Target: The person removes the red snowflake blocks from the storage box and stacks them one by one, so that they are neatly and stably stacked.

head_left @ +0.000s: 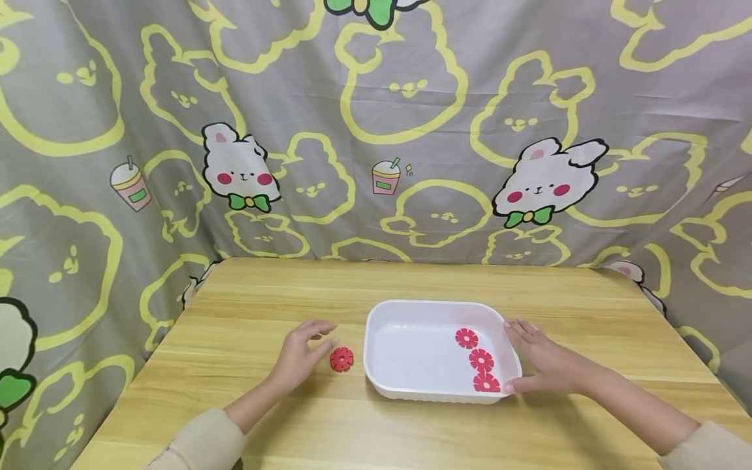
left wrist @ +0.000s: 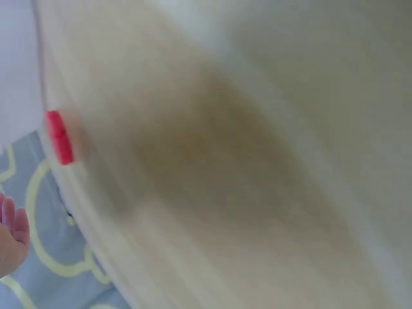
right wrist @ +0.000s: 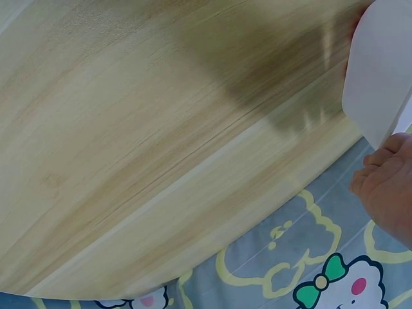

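Observation:
My left hand [head_left: 298, 356] hovers just left of a red notched disc [head_left: 341, 359], its fingers loosely bent around air; the thumb tip is close to the disc, contact unclear. In the left wrist view, the hand [left wrist: 11, 238] is partly visible at the left edge, below the red disc [left wrist: 59, 138]. A white rectangular tray [head_left: 437, 395] has three red notched discs [head_left: 482, 360] inside, along its right side. My right hand [head_left: 549, 365] grips the tray's right end, thumb at the near corner. The right wrist view shows the hand [right wrist: 389, 183] against the tray [right wrist: 376, 71].
The light wooden table [head_left: 276, 294] extends around the tray on all sides. A grey patterned curtain [head_left: 317, 98] hangs behind the table and along both sides.

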Demonstrator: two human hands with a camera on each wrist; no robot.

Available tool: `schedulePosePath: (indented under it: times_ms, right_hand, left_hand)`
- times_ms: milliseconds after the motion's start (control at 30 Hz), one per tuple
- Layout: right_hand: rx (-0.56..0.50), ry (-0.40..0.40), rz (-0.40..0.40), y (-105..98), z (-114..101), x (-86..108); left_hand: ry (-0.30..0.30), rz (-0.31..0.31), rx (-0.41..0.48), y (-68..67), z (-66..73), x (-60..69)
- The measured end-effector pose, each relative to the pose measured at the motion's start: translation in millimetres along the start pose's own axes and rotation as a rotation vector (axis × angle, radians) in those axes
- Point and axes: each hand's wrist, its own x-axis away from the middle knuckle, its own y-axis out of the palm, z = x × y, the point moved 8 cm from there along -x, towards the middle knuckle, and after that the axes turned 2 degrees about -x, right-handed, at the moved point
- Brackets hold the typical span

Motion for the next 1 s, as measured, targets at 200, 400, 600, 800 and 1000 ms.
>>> schedulePosePath:
  times_ms: [200,400,600,800,1000]
  right_hand:
    - [-0.007,0.011,-0.011,0.0,-1.3,-0.6]
    - [0.011,0.016,-0.012,-1.2,-1.7,0.5]
    - [0.008,0.027,-0.014,-1.7,-1.2,1.2]
    - [0.007,0.027,-0.015,-2.0,-1.1,1.1]
    - [-0.005,0.024,-0.008,-1.4,-1.2,1.4]
  left_hand:
    - [0.021,0.049,0.079,-0.2,17.6,-10.4]
    - [0.004,0.082,0.150,6.3,30.1,-19.4]
    - [-0.006,0.074,0.215,19.4,41.9,-29.6]
    - [0.014,0.072,0.268,32.1,52.4,-36.8]
    - [0.033,0.076,0.283,41.2,61.9,-41.0]
